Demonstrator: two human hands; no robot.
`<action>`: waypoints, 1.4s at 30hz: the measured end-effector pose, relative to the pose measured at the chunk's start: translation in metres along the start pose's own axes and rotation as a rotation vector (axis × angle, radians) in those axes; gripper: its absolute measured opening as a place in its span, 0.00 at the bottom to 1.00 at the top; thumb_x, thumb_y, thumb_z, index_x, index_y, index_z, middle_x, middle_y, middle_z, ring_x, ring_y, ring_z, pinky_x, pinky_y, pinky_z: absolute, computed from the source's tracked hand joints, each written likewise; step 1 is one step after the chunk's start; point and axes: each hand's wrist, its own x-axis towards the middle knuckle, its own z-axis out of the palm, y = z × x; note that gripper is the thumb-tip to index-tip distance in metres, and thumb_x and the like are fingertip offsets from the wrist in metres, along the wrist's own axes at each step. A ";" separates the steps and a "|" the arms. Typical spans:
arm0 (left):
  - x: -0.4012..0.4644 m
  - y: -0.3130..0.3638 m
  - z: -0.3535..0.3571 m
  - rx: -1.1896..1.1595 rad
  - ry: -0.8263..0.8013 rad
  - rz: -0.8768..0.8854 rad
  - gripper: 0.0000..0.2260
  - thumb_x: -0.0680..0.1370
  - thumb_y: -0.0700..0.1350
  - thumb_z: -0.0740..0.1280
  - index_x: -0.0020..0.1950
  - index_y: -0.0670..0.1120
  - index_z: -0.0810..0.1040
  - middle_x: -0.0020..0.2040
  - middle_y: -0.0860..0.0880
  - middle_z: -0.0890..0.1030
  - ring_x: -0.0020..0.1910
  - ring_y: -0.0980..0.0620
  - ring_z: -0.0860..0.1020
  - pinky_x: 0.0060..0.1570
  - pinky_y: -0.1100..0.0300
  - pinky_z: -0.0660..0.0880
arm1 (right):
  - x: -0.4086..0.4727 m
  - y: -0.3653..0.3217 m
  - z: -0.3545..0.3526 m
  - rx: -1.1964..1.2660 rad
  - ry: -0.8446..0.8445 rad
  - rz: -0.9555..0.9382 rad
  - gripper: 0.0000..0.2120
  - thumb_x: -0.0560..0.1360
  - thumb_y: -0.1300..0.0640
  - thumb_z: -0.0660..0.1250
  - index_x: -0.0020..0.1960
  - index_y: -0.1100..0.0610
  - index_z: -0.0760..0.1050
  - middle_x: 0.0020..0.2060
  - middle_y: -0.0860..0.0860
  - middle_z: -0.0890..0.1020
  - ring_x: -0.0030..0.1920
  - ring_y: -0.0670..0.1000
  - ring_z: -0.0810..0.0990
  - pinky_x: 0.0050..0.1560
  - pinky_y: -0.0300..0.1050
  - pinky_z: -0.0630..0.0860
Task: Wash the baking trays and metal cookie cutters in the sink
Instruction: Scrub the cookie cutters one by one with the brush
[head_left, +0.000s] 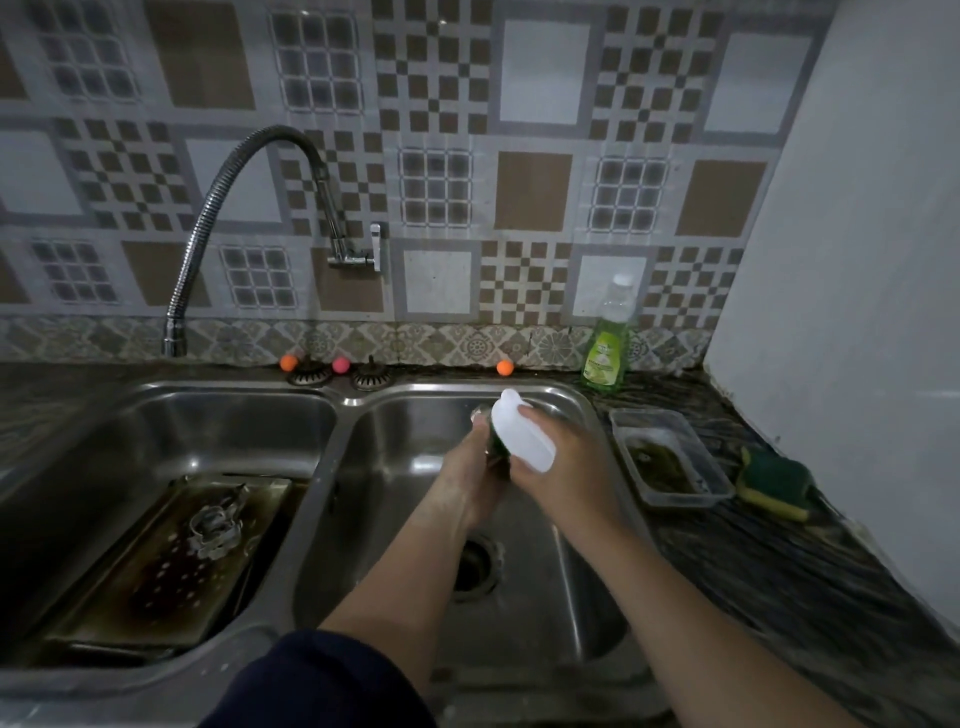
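A: I've got the baking tray (156, 561) lying in the left basin of the sink (353, 402), dark and stained, with a shiny metal cookie cutter (215, 525) on top of it. Both unwashed by the look of them.

B: And the hands?

A: Over the right basin. My right hand (566, 462) wraps round a smooth white plastic brush handle (522, 439); my left hand (470, 480) grips something small and metallic against it, probably another cutter, though I can't tell for sure.

B: Risks?

A: Thin wet metal is slippery. It could slide out and drop towards the open drain (475, 569), or its edge could nick a finger.

B: Around that?

A: A curved ribbed tap (218, 208), a green soap bottle (608, 348), a clear plastic tub (670, 457), a spongy green scourer (776, 483) on the dark counter (805, 571).
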 end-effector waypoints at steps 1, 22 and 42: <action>0.003 -0.004 0.001 -0.012 -0.001 0.024 0.25 0.83 0.53 0.55 0.67 0.34 0.70 0.51 0.40 0.81 0.52 0.45 0.78 0.57 0.52 0.70 | 0.003 0.001 -0.001 -0.009 0.002 0.006 0.28 0.68 0.54 0.73 0.67 0.47 0.74 0.57 0.53 0.80 0.56 0.57 0.77 0.57 0.52 0.75; 0.010 -0.030 -0.017 0.199 -0.083 0.171 0.06 0.83 0.41 0.57 0.49 0.47 0.73 0.40 0.48 0.75 0.41 0.53 0.75 0.52 0.57 0.75 | -0.071 0.060 -0.080 -0.150 0.088 0.258 0.28 0.71 0.52 0.72 0.70 0.50 0.71 0.60 0.53 0.79 0.61 0.55 0.75 0.56 0.46 0.72; -0.005 -0.043 -0.044 0.902 0.104 0.421 0.20 0.77 0.41 0.68 0.68 0.48 0.70 0.56 0.45 0.77 0.44 0.50 0.77 0.42 0.61 0.75 | -0.078 0.042 -0.060 -0.569 -0.150 0.244 0.22 0.76 0.41 0.61 0.69 0.44 0.69 0.74 0.55 0.61 0.75 0.59 0.54 0.73 0.57 0.53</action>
